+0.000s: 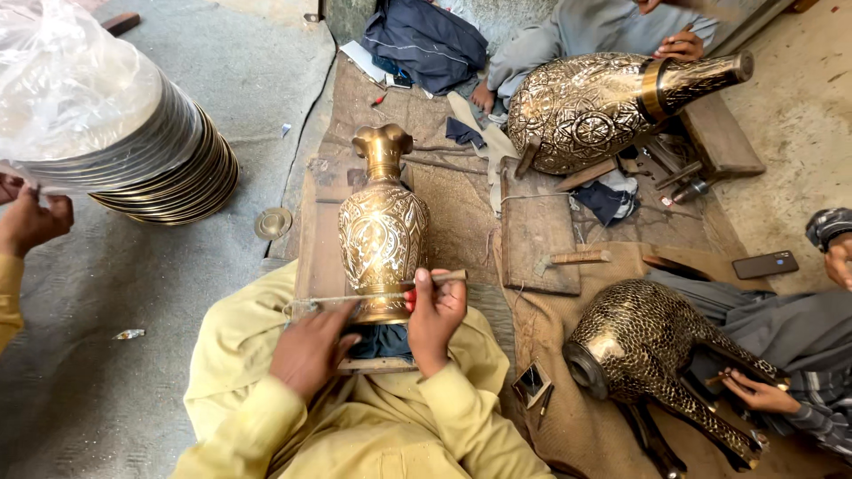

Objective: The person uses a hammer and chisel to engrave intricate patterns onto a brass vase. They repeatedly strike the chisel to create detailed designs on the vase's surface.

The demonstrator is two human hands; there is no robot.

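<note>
Brass vase (383,232) stands upright on the wooden board (321,232) between my knees; my right hand (434,312) is clamped on a thin tool (390,291), my left hand (308,349) braces its other end (fingers curled). Steady pressure seems best.

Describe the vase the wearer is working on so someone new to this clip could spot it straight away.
Start from the yellow-sleeved arms at the bottom centre: the left hand and right hand hold a thin rod across a brass vase. It lies lengthwise on a wooden board, fluted mouth away. Unlike the two bigger vases on the right, it is smaller and golden with pale engraving.
</note>
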